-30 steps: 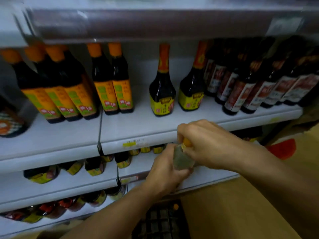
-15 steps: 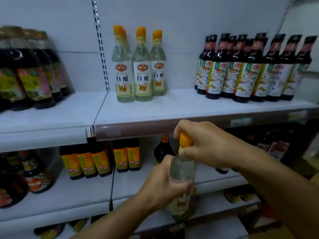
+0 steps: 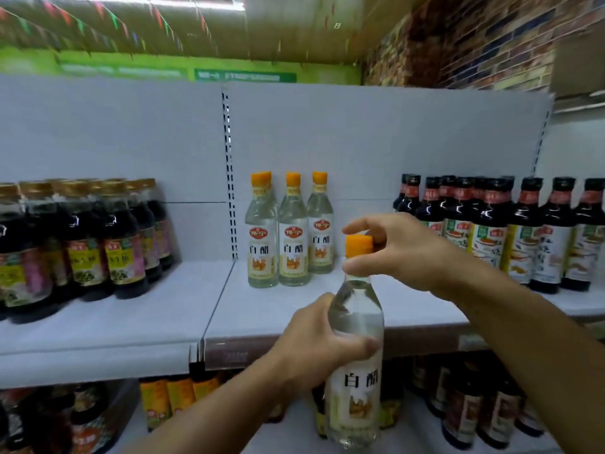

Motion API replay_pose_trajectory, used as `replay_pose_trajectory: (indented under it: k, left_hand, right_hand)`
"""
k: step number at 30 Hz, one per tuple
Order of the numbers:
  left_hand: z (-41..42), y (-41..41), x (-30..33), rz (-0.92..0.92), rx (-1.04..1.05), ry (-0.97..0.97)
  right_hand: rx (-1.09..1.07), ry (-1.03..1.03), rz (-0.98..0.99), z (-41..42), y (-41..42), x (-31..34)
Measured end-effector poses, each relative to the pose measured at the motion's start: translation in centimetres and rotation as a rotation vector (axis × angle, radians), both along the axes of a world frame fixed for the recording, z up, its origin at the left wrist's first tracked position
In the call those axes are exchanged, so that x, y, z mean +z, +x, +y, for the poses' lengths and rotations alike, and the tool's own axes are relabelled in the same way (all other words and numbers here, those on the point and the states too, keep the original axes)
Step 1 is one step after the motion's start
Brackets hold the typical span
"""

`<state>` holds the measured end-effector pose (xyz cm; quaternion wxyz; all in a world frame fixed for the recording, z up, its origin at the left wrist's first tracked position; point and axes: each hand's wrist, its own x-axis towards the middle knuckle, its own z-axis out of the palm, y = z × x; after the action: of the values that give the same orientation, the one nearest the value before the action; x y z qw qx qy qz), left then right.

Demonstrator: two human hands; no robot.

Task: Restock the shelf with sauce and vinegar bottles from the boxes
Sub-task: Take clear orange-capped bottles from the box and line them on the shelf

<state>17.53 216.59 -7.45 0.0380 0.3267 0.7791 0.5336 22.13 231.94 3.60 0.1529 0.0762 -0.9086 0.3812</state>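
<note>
In the head view, a clear plastic vinegar bottle with an orange cap (image 3: 356, 348) stands upright in front of the white metal shelf (image 3: 294, 309), held between both hands. The left hand (image 3: 314, 342) wraps its fingers round the bottle's body. The right hand (image 3: 396, 250) pinches the neck just under the cap. Three matching clear vinegar bottles (image 3: 289, 231) stand on the shelf behind, near dark sauce bottles (image 3: 510, 231).

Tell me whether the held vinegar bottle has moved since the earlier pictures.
Yes. The clear vinegar bottle has risen: its orange cap now stands above the top shelf's front edge, where earlier it sat below.
</note>
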Motion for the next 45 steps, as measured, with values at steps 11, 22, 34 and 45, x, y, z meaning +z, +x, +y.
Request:
replay_pose_trajectory:
  k: [11,22,34,45]
  left_hand:
    - [3.6,-3.2,9.0,0.082,-0.052,0.102]
    - [5.6,-6.8,10.2,-0.009,-0.047,0.195]
    - [5.1,-12.8,3.4,0.203,0.361,-0.266]
    - [4.7,-16.8,0.3,0.240,0.263,-0.374]
  right_hand:
    - [0.136,-0.184,0.189,3.3,-5.0,5.0]
    - [0.188,-0.271,0.231,5.0,-8.9,4.7]
    - [0.021,-0.338,0.195,4.4,-17.2,2.9]
    - [-0.018,-0.317,0.145,3.9,-22.5,1.1]
